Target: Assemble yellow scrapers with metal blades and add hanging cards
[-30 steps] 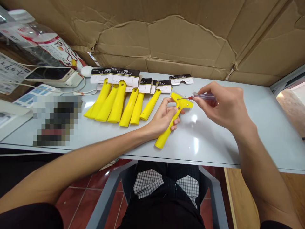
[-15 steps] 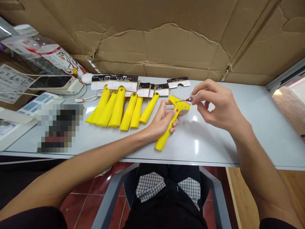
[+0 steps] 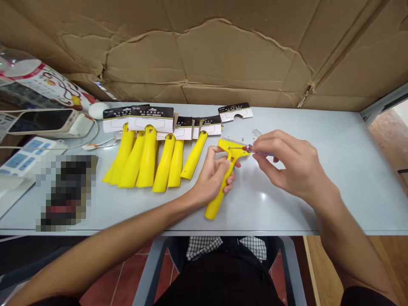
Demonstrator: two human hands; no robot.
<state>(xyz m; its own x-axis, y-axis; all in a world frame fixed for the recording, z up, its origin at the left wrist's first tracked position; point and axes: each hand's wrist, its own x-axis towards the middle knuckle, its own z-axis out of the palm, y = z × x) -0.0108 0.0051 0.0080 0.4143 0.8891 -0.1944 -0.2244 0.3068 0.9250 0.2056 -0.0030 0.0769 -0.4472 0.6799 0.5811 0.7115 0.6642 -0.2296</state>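
Note:
My left hand (image 3: 214,176) is wrapped round the neck of a yellow scraper (image 3: 216,205), whose wide head points away from me. Between the fingertips of my right hand (image 3: 285,163) is a small screwdriver (image 3: 247,148) with a red collar and a translucent purplish handle. Its thin shaft lies across the scraper head, with the tip at the screw on the left side. A second screw shows on the right of the head. Just beyond the head are small loose screws (image 3: 242,139) and a clear plastic piece (image 3: 256,132).
Several yellow scraper handles (image 3: 146,163) with black-and-white cards lie to the left. One loose card (image 3: 235,112) lies at the back. Farther left are a phone (image 3: 41,122), a white cable and a blurred dark item (image 3: 65,191). A cardboard wall (image 3: 204,59) stands behind the table.
The camera view has shifted, so the table sits lower in the picture. My right hand has tilted lower and nearer the scraper head, uncovering the loose screws. Both grips stay the same.

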